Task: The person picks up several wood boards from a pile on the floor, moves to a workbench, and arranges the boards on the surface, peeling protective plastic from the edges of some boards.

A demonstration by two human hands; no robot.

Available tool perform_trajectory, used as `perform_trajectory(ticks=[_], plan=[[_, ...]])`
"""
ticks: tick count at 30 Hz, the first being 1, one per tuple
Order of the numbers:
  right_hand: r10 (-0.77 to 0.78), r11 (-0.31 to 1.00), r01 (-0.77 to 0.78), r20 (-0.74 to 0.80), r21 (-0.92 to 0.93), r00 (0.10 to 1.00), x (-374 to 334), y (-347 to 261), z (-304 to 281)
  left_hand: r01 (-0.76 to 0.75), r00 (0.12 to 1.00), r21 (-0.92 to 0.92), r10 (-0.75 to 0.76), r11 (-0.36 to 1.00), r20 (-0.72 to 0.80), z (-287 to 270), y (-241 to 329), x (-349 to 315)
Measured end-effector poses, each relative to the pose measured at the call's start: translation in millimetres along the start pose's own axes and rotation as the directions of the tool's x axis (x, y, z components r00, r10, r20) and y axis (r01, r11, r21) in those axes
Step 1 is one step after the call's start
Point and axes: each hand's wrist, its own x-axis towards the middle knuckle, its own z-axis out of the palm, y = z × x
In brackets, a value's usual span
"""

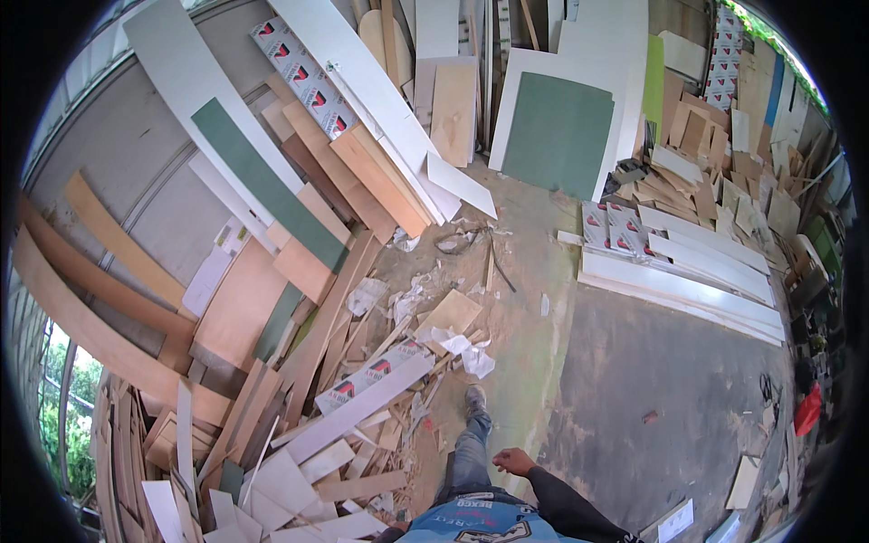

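My right hand point(514, 462) hangs beside my body at the bottom middle, below a dark sleeve. It holds nothing; its fingers are loosely bent and a little apart. Only a sliver of my left hand point(399, 527) shows at the lower edge, beside my blue shirt, and its fingers are hidden. One shoe point(475, 397) is on the dusty floor ahead of me. Left of that foot, a pale long board point(362, 404) and a wrapped strip with a printed film point(376, 372) lie over a heap of offcuts point(362, 487).
Tall boards, among them a green strip point(272, 185), lean on the left wall. A green panel point(558, 134) leans at the back. White planks point(679, 288) lie stacked on a dark sheet point(665, 389) at right. Crumpled wrapping point(472, 356) and scraps litter the floor ahead.
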Motion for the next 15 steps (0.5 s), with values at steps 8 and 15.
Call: perform_trajectory(ticks=[8,15], plan=[[-0.149,0.502,-0.446,-0.581,-0.741,0.800,111.0,118.9,-253.5,-0.224,0.927,0.312,0.301,0.923,-0.223,-257.2,72.7,216.8],[0.189,0.982,-0.111,-0.785,0.153,0.590,194.4,-51.7,-341.3,-0.368,0.782,-0.570,-0.087,0.734,-0.618,-557.7,156.1,410.3]])
